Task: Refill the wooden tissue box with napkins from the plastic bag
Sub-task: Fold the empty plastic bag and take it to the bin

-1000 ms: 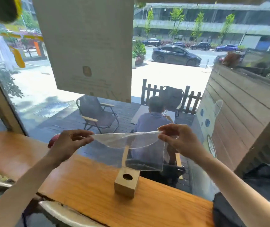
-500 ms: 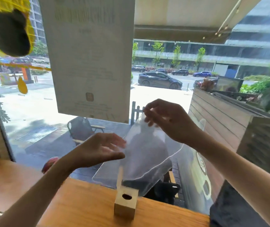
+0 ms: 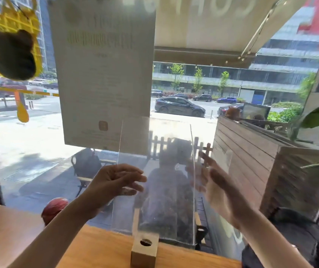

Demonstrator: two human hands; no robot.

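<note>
A clear plastic bag [image 3: 155,176], flat and see-through, stands upright in front of me above the counter. My left hand [image 3: 116,182] presses its left edge with the fingers stretched toward the middle. My right hand [image 3: 211,182] is at the bag's right edge, blurred and partly seen through the plastic, fingers spread. A small wooden box [image 3: 145,252] with a round hole on top stands on the counter just below the bag's lower edge. No napkins are visible.
The wooden counter [image 3: 38,240] runs along a window. A paper notice [image 3: 102,74] hangs on the glass behind the bag. A dark bundle [image 3: 300,240] lies at the counter's right end. A person sits outside beyond the glass.
The bag went from a drooping, slanted hold to flat and upright. My right hand dropped from its top edge to its right side, and my left hand shifted onto its left edge.
</note>
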